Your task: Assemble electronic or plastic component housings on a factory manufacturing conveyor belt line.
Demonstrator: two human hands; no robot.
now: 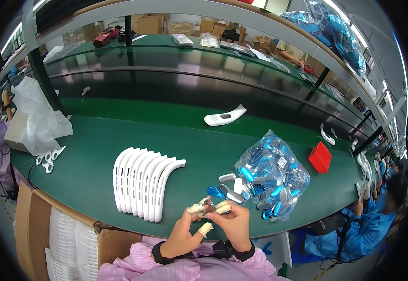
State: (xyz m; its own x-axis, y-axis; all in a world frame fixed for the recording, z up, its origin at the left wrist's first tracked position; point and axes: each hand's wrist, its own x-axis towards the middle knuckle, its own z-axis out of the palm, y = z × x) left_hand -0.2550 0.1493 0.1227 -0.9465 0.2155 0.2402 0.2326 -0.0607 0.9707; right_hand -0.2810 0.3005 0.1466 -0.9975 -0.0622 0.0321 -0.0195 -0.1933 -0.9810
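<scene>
Yellowish covers wrap several fingertips of my left hand (pixel 181 236) and my right hand (pixel 234 225), which meet at the table's near edge. Between them is a small shiny oval piece (pixel 207 207), partly hidden by the fingers of both closed hands. My left thumb stands a little away from it. Just beyond my hands lie loose silver and white oval pieces (pixel 235 185) and a crumpled blue film scrap (pixel 215 192). They spill from a clear plastic bag (pixel 279 161) full of blue and silver ovals. Left of my hands, several curved white slotted parts (pixel 143 182) stand in a row.
A single white curved part (pixel 225 115) lies farther back. To the right stands a red bin (pixel 320 158); at far left, a box with white wrapping (pixel 37 117) and white ring-shaped parts (pixel 49 159). A metal shelf frame (pixel 166 8) arches overhead. Co-workers sit at both sides.
</scene>
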